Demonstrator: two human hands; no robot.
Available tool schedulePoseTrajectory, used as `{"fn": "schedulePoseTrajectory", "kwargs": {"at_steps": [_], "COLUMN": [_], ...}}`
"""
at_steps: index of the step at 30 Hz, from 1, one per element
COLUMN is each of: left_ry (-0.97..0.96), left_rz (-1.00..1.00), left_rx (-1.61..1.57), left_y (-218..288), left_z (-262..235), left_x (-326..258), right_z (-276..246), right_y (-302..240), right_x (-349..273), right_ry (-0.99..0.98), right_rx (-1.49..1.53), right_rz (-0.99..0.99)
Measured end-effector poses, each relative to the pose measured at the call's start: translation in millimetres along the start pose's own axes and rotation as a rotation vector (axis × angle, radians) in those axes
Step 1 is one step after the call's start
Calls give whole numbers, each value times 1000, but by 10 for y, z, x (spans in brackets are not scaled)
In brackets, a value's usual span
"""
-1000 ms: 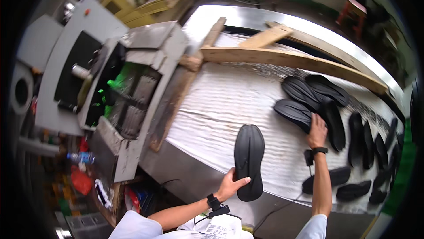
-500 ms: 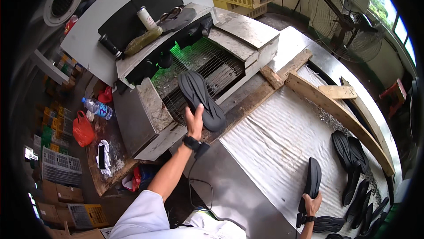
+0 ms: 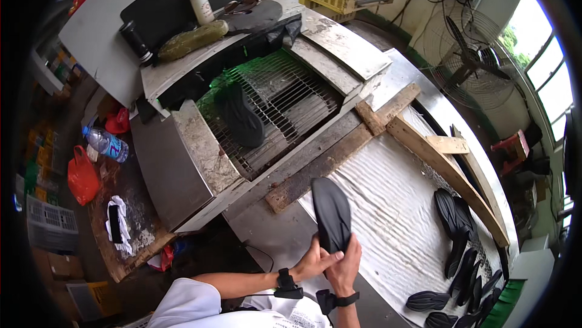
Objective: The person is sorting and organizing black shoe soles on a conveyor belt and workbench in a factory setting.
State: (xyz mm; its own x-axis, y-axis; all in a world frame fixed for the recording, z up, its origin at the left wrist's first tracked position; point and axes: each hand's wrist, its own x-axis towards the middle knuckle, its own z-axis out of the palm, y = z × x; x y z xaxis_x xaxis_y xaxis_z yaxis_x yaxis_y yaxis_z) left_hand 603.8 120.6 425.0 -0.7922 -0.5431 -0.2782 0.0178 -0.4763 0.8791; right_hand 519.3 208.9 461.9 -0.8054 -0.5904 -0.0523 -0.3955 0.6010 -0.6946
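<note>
A black shoe sole (image 3: 332,210) stands upright in front of me, gripped near its lower end by both hands. My left hand (image 3: 315,260) closes on its left edge, thumb pointing across to the right. My right hand (image 3: 346,262) wraps round the lower right side. Beyond them another black sole (image 3: 240,116) lies on the wire-mesh belt (image 3: 291,97) of a machine, partly inside the green-lit opening. Several more black soles (image 3: 453,219) lie at the right on a surface covered with white cloth (image 3: 382,207).
Wooden boards (image 3: 445,170) edge the cloth, and a plank (image 3: 339,158) runs before the machine. On the machine's top stand a white bottle (image 3: 200,5) and a black flask (image 3: 136,43). A water bottle (image 3: 108,144) and red bag (image 3: 83,175) sit left. A fan (image 3: 470,55) stands far right.
The sole from my left hand now lies on the mesh belt. My left hand has come back right to join my right hand, which has brought the other sole leftward from the cloth.
</note>
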Motion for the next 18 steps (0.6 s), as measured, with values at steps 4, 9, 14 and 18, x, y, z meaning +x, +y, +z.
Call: {"fn": "schedulePoseTrajectory", "kwargs": {"at_steps": [4,9,14,18], "left_ry": [228,320,948,616], "left_rz": [-49,227,621,893], "left_rx": [-3,4,1034,1060], "left_y": [342,1094,2024,901], "left_z": [-367,-1409,-3541,-1239], "left_x": [475,2143,3304,2420], "right_z": [-140,-179,-403,-1206], "right_y": [-133,344,785,1846], "right_x": [56,-271,-600,-1092], "right_ry": [-133,-161,-113,175], "right_rx": [231,110,195,144], "right_rz": [-88,182,283,632]}}
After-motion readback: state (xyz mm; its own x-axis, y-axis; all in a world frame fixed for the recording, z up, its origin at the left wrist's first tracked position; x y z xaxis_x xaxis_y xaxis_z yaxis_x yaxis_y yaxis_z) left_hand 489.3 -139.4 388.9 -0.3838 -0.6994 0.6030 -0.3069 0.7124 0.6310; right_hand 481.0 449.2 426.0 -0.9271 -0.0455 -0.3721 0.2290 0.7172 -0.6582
